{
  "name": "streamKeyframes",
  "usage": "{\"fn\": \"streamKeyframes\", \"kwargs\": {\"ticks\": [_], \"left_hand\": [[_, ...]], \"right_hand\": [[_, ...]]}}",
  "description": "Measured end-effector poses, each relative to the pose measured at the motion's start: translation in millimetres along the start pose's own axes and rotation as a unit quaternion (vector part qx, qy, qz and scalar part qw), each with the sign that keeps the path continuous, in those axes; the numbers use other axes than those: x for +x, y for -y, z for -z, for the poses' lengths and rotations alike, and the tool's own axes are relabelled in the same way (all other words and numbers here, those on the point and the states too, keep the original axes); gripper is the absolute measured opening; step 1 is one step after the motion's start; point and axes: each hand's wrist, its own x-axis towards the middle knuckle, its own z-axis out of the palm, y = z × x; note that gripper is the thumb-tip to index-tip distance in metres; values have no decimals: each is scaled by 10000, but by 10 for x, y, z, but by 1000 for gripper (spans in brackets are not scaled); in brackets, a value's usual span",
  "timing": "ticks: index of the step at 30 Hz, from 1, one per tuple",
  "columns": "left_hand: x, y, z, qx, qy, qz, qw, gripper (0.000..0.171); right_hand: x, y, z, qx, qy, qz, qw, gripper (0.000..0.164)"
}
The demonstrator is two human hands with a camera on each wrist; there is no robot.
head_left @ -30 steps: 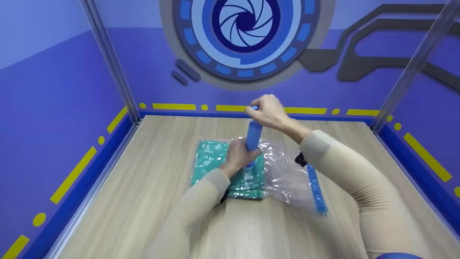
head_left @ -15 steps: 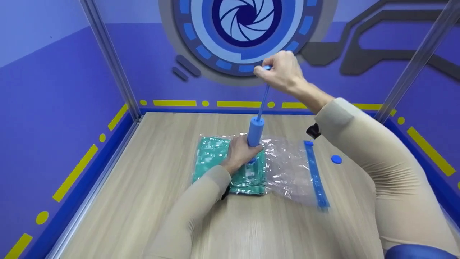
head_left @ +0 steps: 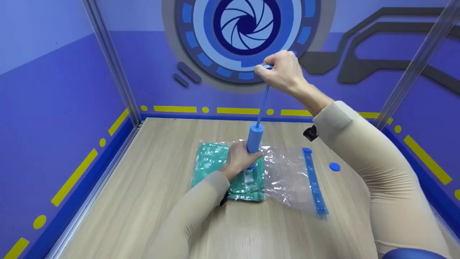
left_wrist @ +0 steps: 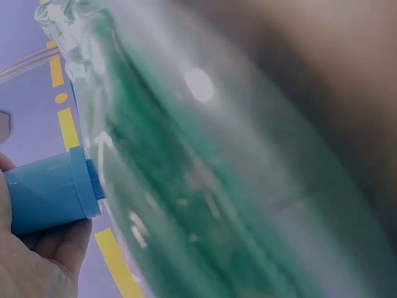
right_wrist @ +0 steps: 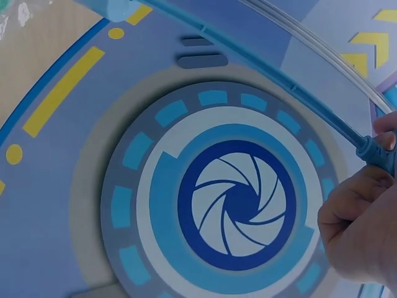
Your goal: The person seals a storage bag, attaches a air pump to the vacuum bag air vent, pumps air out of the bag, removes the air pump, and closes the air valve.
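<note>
A blue hand pump (head_left: 255, 138) stands upright, slightly tilted, over a clear plastic vacuum bag (head_left: 285, 172) with folded green cloth (head_left: 212, 158) inside its left half. My left hand (head_left: 238, 158) grips the lower part of the pump barrel; in the left wrist view the barrel (left_wrist: 46, 189) meets the bag at a blue fitting. High above, my right hand (head_left: 284, 72) grips the pump's handle, with the thin rod (head_left: 263, 104) drawn far out of the barrel. The right wrist view shows the fingers (right_wrist: 360, 205) curled round the handle end of the rod (right_wrist: 279, 77).
A round blue cap (head_left: 334, 167) lies on the wooden table (head_left: 151, 180) right of the bag. The bag's blue zip strip (head_left: 316, 183) runs along its right edge, with a small slider (head_left: 307, 150) at the top. Blue-purple walls enclose the back and sides.
My right hand has risen with the handle, pulling the rod up out of the barrel; it stays high over the last half second. My left hand keeps its grip on the barrel.
</note>
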Motion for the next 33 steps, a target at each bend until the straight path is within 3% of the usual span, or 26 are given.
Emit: {"fn": "streamKeyframes", "kwargs": {"ticks": [5, 7, 12, 14, 16, 22, 23, 28, 33], "left_hand": [[-27, 0, -5, -22, 160, 145, 9998, 42], [24, 86, -49, -48, 146, 104, 9998, 46], [44, 93, 0, 9, 57, 35, 10000, 51], [-1, 7, 63, 15, 66, 62, 10000, 50], [43, 85, 8, -27, 49, -71, 10000, 51], [42, 92, -32, -159, 132, -62, 9998, 45], [3, 25, 9, -131, 160, 6, 9998, 41], [24, 59, -5, 146, 36, -431, 9990, 32], [46, 35, 8, 388, -48, -598, 9974, 37]], "right_hand": [[-31, -90, -13, 50, -11, 10, 10000, 50], [-39, -89, -20, 7, 37, 24, 10000, 50], [-47, -15, -92, -123, 564, -65, 9983, 50], [-66, -15, -148, -155, 819, -97, 9965, 50], [-101, -41, -214, -202, 993, -93, 9948, 51], [-267, -219, -444, -171, 1188, -166, 9926, 52], [-299, -257, -492, -157, 1262, -183, 9917, 52], [-457, -410, -697, -199, 1691, -99, 9853, 51], [-554, -488, -815, -236, 1737, 45, 9845, 52]]}}
